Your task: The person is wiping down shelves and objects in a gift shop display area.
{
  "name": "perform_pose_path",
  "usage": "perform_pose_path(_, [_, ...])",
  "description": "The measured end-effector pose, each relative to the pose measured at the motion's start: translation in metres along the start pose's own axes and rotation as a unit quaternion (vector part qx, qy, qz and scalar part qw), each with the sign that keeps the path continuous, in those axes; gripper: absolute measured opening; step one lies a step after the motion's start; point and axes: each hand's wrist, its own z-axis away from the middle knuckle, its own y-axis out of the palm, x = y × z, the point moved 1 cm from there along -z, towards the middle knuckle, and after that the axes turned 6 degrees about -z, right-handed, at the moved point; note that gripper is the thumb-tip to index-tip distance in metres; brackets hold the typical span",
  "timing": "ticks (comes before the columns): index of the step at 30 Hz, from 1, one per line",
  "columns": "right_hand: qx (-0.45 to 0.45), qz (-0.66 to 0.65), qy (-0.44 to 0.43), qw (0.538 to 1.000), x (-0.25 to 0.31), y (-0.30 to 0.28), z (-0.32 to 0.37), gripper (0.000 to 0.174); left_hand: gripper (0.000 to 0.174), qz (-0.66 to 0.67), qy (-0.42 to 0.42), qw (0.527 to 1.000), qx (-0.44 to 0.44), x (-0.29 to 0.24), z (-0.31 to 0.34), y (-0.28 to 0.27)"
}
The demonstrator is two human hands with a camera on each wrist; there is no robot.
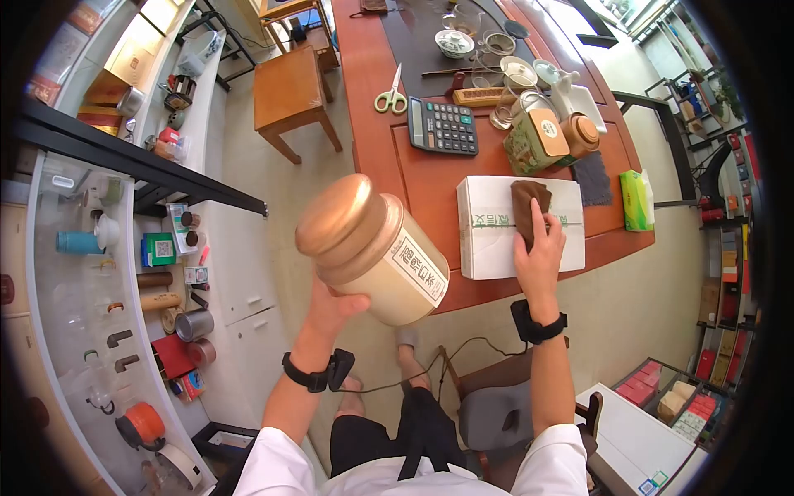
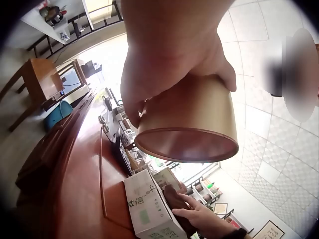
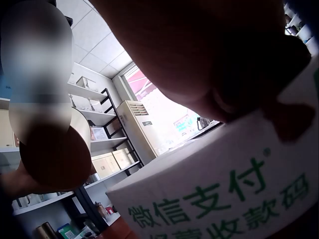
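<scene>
A cream canister (image 1: 397, 269) with a copper-coloured lid and a white label is tilted in the air, gripped from below by the left hand (image 1: 327, 310). In the left wrist view the fingers curl round the canister (image 2: 189, 114), whose rimmed base faces the camera. The right hand (image 1: 543, 252) has its fingers on a folded brown cloth (image 1: 525, 202), which lies on a white box (image 1: 484, 240) with green print. The right wrist view shows the box (image 3: 209, 194) close up, with the right hand (image 3: 214, 55) dark above it.
On the red-brown table (image 1: 372, 157) are scissors (image 1: 392, 97), a calculator (image 1: 442, 126), a green tin (image 1: 533, 140), a smaller copper-lidded jar (image 1: 581, 135), a grey cloth (image 1: 592, 178), a tissue pack (image 1: 637, 201) and several tea vessels. Shelves stand at the left; a chair (image 1: 496, 413) is near the legs.
</scene>
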Motion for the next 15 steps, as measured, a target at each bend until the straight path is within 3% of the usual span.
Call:
perform_pose_path(2, [-0.003,-0.003,-0.008,1.0,0.001,0.002,0.0,0.068,0.103,0.002,-0.026,1.0,-0.004,0.004,0.0,-0.004])
perform_pose_path(5, [0.035,-0.162,0.013,0.986,0.002,-0.005,-0.006,0.067,0.102,0.022,-0.057,0.998,-0.03,0.001,0.001,-0.003])
perform_pose_path(6, [0.075,-0.372,0.13,0.916,0.024,-0.014,-0.005,0.063,0.102,0.013,-0.053,0.998,-0.029,0.0,0.001,-0.002])
perform_pose_path(9, [0.097,-0.479,0.069,0.87,0.113,-0.036,0.005,0.06,0.101,-0.014,-0.046,0.999,-0.023,-0.001,0.008,0.0])
perform_pose_path(11, [0.095,-0.398,-0.076,0.909,0.141,-0.018,0.008,0.058,0.099,-0.033,-0.042,0.999,-0.008,0.004,0.016,-0.002])
perform_pose_path(12, [0.127,-0.392,-0.099,0.906,0.155,-0.012,0.012,0.059,0.099,-0.02,-0.036,0.999,-0.007,-0.002,0.017,0.001])
perform_pose_path(13, [0.081,-0.385,-0.076,0.916,0.176,-0.013,0.019,0.057,0.098,-0.006,-0.027,1.0,-0.007,-0.013,0.018,0.005])
perform_pose_path(14, [0.074,-0.372,-0.132,0.916,0.185,-0.013,0.027,0.057,0.098,0.009,-0.017,1.0,-0.009,-0.021,0.018,0.006])
perform_pose_path(15, [0.069,-0.358,-0.188,0.912,0.193,-0.014,0.036,0.057,0.099,0.011,-0.061,0.997,-0.054,-0.022,0.02,0.0])
